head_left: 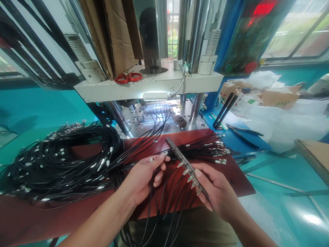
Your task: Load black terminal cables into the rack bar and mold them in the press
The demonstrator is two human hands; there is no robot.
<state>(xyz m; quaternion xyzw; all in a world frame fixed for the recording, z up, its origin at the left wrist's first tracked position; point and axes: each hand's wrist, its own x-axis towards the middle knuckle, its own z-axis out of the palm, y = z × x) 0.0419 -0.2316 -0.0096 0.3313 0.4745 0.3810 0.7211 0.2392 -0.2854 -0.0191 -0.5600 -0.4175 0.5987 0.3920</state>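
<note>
My right hand (217, 187) grips the lower end of a dark metal bar fixture (177, 151), held slanting over the red-brown board. Several small metal connectors (189, 178) stick out along the bar's left side, with black cables hanging from them. Just left of the bar, my left hand (144, 176) pinches a black cable close to its small connector end (166, 153). The cable end is apart from or only just beside the bar; I cannot tell whether they touch. Behind the bar lies a bundle of black cables (203, 149) with metal ends pointing right.
A large coil of black cables (64, 164) covers the left of the board (231, 175). Ahead stands a press with a white plate (108, 90), red-handled scissors (128, 78) on it. Cables run into the lit mould (156, 115) below. Pliers (243, 133) lie at right.
</note>
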